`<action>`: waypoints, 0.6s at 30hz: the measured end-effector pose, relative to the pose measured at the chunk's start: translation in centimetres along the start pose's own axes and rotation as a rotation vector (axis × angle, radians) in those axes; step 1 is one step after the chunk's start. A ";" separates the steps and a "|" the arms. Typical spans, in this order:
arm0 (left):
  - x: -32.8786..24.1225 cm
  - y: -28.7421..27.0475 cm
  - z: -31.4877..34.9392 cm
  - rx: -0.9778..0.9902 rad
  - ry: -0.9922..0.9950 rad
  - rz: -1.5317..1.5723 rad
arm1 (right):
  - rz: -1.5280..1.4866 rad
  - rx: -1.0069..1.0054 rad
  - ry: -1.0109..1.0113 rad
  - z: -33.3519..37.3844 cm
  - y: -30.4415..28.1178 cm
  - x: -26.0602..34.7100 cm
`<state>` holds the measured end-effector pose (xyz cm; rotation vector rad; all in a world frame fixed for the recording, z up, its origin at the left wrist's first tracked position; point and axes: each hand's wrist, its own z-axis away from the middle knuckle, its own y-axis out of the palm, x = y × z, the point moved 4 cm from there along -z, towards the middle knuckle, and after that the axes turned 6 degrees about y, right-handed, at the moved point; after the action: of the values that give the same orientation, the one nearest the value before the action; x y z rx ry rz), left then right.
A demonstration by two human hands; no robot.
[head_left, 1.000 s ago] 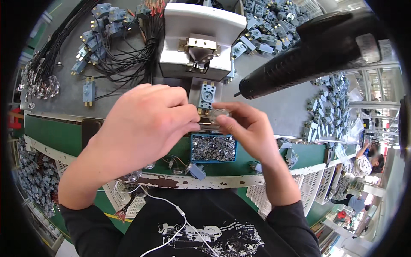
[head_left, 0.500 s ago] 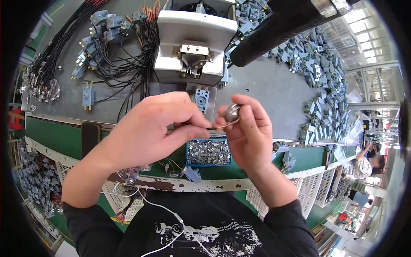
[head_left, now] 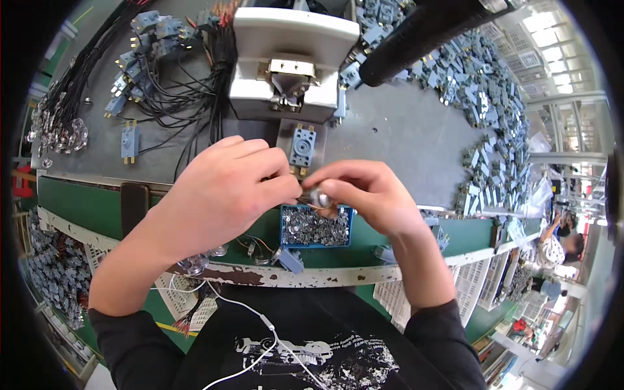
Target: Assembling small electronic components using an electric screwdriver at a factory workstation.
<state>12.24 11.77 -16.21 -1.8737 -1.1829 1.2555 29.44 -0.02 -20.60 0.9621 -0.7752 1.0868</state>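
Observation:
My left hand (head_left: pixel 231 185) is closed, thumb and forefinger pinching a thin wire whose end is mostly hidden by the fingers. My right hand (head_left: pixel 377 195) is closed on a small shiny, round metal part (head_left: pixel 319 197) with the wire running to it. Both sets of fingertips meet just above a blue tray (head_left: pixel 316 246) of tiny metal pieces. Beyond them a blue-grey switch block (head_left: pixel 303 147) with brass terminals lies on a small plate in front of a white press machine (head_left: pixel 296 39).
Blue-grey switch blocks (head_left: pixel 478 110) are heaped at the right. Bundled black wires (head_left: pixel 218 84) and wired blocks (head_left: pixel 133 71) lie at the left. A black tube (head_left: pixel 422 42) slants in from the upper right. Loose parts (head_left: pixel 263 257) sit along the bench's near edge.
My right hand has moved left and slightly down, bringing the round metal part up against my left fingertips. My left hand has shifted a little left.

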 end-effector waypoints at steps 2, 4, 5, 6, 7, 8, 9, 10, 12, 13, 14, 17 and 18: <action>0.0 0.3 0.6 0.027 -0.001 -0.009 | 0.242 0.194 0.170 -0.8 0.7 0.6; 0.2 0.3 0.4 0.000 -0.013 0.013 | 0.243 0.211 0.185 -0.4 0.7 0.7; 0.2 0.3 0.3 -0.036 -0.038 0.065 | 0.241 0.120 0.031 0.5 0.9 0.9; 0.3 0.2 0.4 -0.038 -0.039 0.069 | 0.237 0.033 -0.125 1.3 1.0 1.1; 0.4 0.0 0.4 -0.021 -0.029 0.075 | 0.376 -0.008 -0.096 1.9 1.2 1.7; 0.4 -0.1 0.3 -0.005 -0.018 0.081 | 0.378 -0.007 -0.093 1.8 0.9 1.9; 0.3 -0.4 0.3 0.000 -0.013 0.089 | 0.620 0.013 -0.170 1.9 1.2 2.3; 0.1 -0.4 0.3 0.068 0.001 0.038 | 0.862 0.034 -0.246 1.8 1.4 2.5; -0.1 -0.1 0.4 0.133 0.014 -0.012 | 0.876 0.075 -0.281 1.6 1.2 2.4; -0.1 -0.2 0.6 0.093 0.001 0.021 | 0.795 0.133 -0.154 1.4 1.3 2.5; -0.1 -0.3 0.7 0.053 -0.014 0.054 | 0.713 0.190 -0.027 1.4 1.4 2.3; 0.1 -0.4 0.3 -0.026 -0.019 0.152 | 0.263 0.103 0.076 1.5 0.6 0.2; 0.3 -0.3 0.6 -0.028 -0.025 0.148 | 0.264 0.110 0.075 1.5 0.8 -0.2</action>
<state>11.67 12.16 -16.29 -2.0019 -1.0964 1.3516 28.54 -1.36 -19.98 0.9223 -0.8025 1.3998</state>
